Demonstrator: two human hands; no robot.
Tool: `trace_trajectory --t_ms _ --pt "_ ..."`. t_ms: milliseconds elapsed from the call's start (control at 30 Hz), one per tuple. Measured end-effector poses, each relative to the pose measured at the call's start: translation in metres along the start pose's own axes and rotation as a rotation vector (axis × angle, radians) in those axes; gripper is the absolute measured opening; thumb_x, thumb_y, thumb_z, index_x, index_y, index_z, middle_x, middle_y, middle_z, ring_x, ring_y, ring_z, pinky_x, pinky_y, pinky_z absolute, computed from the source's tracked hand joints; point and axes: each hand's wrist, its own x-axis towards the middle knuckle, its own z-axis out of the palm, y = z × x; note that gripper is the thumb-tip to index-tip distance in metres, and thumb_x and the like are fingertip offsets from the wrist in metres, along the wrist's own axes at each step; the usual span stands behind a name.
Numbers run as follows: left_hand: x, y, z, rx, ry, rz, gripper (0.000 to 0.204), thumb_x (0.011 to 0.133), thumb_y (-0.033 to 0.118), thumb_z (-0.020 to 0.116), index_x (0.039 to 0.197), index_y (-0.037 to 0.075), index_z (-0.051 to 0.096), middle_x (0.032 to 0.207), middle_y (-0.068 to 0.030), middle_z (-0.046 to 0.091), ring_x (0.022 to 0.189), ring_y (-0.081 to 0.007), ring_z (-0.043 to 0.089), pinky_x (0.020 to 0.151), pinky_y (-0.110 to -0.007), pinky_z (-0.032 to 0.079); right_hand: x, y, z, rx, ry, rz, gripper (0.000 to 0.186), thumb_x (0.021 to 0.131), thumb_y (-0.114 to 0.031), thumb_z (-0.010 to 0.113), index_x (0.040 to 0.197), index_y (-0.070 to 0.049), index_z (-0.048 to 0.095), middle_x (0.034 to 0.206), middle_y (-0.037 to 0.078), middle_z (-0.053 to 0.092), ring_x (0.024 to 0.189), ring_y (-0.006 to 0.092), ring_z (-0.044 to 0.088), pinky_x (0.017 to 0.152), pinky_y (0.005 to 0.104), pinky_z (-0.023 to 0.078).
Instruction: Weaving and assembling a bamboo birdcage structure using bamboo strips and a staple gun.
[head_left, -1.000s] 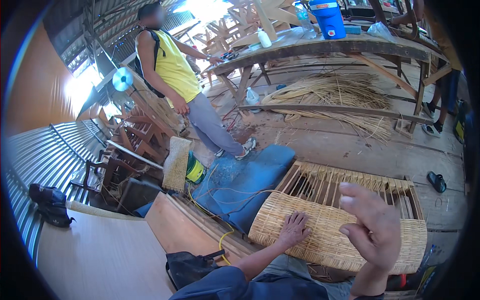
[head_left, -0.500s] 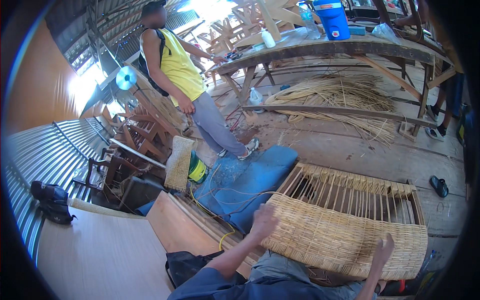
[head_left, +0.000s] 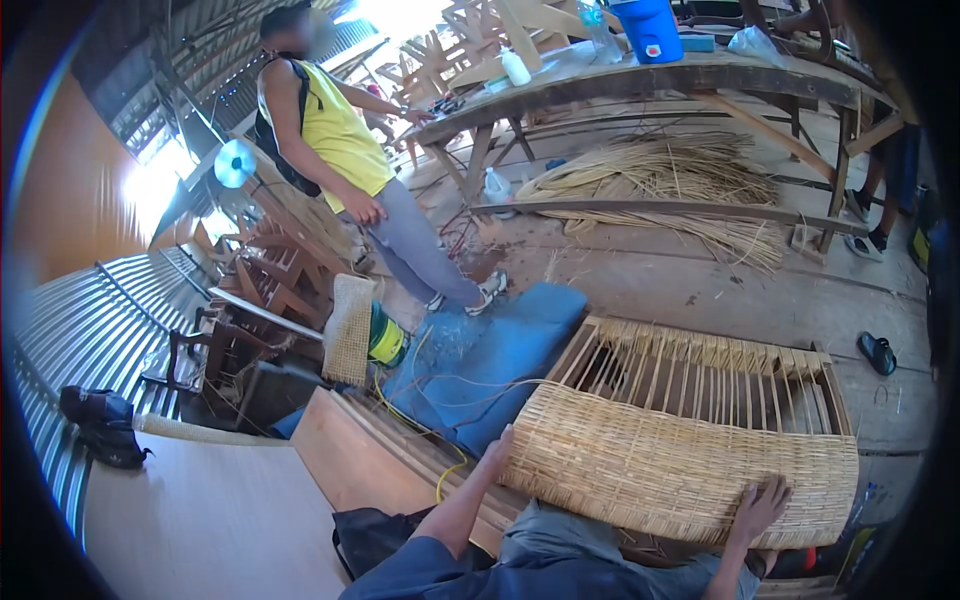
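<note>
Across my lap lies a wooden frame (head_left: 836, 405) with a partly woven rattan panel (head_left: 640, 462). The tight tan weave covers the near part; farther off, bare strands (head_left: 690, 385) run over the open gap to a bound far bar. My left hand (head_left: 495, 457) grips the panel's left edge, its fingers mostly hidden around the side. My right hand (head_left: 762, 508) rests flat on the weave near its near right part, fingers spread, holding nothing. A long loose strand (head_left: 470, 379) trails leftward from the weave's upper left corner.
A blue mat (head_left: 490, 350) lies beyond the frame's left side, near a green bucket (head_left: 386, 338). A person in a yellow top (head_left: 345, 135) stands at a long wooden bench (head_left: 660, 85). Rattan strands (head_left: 670, 180) are heaped beneath it. Boards (head_left: 360, 460) lie left of me.
My left hand has come down from above the weave to its left edge. My right hand, raised before, now lies on the weave. The view has shifted slightly.
</note>
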Motion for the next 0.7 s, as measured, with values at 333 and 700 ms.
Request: trace_trajectory --t_ms 333,700 --pt "-0.009 -0.005 -0.005 0.138 0.016 0.058 0.077 0.094 0.061 0.047 0.127 -0.007 0.056 0.120 -0.0175 0.062 0.108 -0.0237 0.059 0.094 -0.038 0.047 -0.048 -0.063 -0.034 0.095 -0.123 -0.029 0.077 0.089 -0.046 0.057 0.148 -0.004 0.031 0.153 0.022 0.030 0.142 0.0435 0.022 0.115 0.0576 0.018" --pt "-0.047 0.010 -0.027 -0.031 0.018 0.134 0.065 0.098 0.053 0.045 0.117 -0.007 0.061 0.105 -0.0148 0.066 0.090 -0.0215 0.061 0.082 -0.036 0.049 -0.070 -0.081 -0.100 0.163 -0.455 -0.493 0.083 0.069 -0.041 0.076 0.140 -0.013 0.045 0.148 0.026 0.029 0.140 0.0513 0.018 0.105 0.0751 0.014"
